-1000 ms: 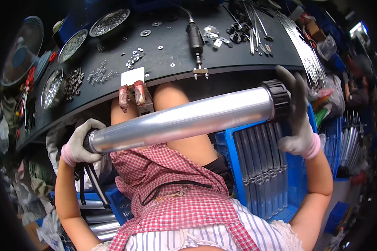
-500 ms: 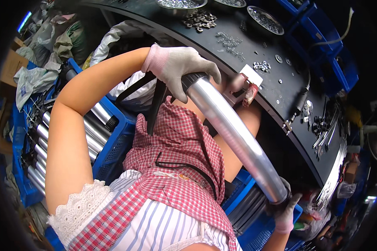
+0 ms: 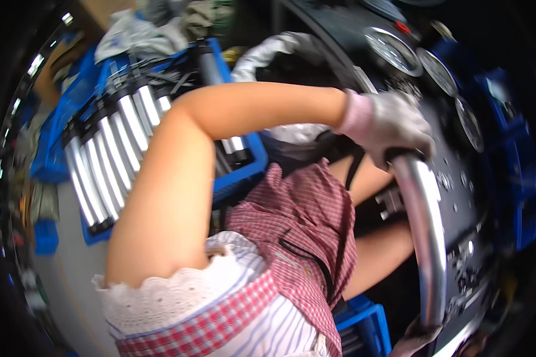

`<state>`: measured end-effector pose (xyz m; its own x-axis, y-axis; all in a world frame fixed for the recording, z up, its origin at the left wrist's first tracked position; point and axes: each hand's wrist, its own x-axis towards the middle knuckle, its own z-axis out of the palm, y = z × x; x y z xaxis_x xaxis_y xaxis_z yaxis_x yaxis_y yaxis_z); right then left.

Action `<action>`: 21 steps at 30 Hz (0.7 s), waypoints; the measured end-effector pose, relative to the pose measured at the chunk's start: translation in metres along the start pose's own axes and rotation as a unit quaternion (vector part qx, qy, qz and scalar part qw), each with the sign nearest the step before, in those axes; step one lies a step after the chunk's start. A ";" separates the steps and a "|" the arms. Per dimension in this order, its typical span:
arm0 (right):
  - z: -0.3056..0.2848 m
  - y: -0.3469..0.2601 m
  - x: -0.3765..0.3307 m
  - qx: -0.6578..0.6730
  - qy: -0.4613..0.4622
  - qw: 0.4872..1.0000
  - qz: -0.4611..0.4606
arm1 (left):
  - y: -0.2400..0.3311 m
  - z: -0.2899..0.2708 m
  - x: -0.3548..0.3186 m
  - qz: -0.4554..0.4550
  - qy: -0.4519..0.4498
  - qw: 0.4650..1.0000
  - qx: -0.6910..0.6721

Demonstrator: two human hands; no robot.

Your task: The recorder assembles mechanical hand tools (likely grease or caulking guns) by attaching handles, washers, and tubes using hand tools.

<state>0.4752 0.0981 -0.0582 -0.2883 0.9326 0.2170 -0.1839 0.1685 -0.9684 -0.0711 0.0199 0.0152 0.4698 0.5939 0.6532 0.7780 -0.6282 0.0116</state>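
A long shiny metal tube (image 3: 426,238) runs from upper middle down toward the lower right, over my lap. My left hand (image 3: 393,125), in a grey glove with a pink cuff, grips its upper end. My right hand (image 3: 417,336), also gloved, holds the lower end at the bottom edge; only part of it shows. To my left, a blue crate (image 3: 238,178) holds several similar metal tubes (image 3: 110,154) lying side by side.
A black workbench (image 3: 458,196) curves along the right, strewn with small screws and round metal dishes (image 3: 393,50). Another blue crate (image 3: 363,324) sits under my right side. Rags and bags lie at the top left. The picture is blurred.
My view has swung further left and down. The tube has turned from slanted to nearly upright in the picture; both hands still grip its ends. The crate of tubes on my left now fills more view.
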 end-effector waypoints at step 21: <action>0.466 0.043 -0.084 -0.062 -0.653 0.558 -0.508 | 0.155 -0.169 -0.316 -0.417 0.686 0.596 -0.006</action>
<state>0.0542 -0.1220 -0.0607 -0.5487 -0.6797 0.4868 -0.8328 0.4953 -0.2472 -0.1699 -0.3504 -0.0612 -0.8682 -0.2635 0.4205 0.4954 -0.4098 0.7660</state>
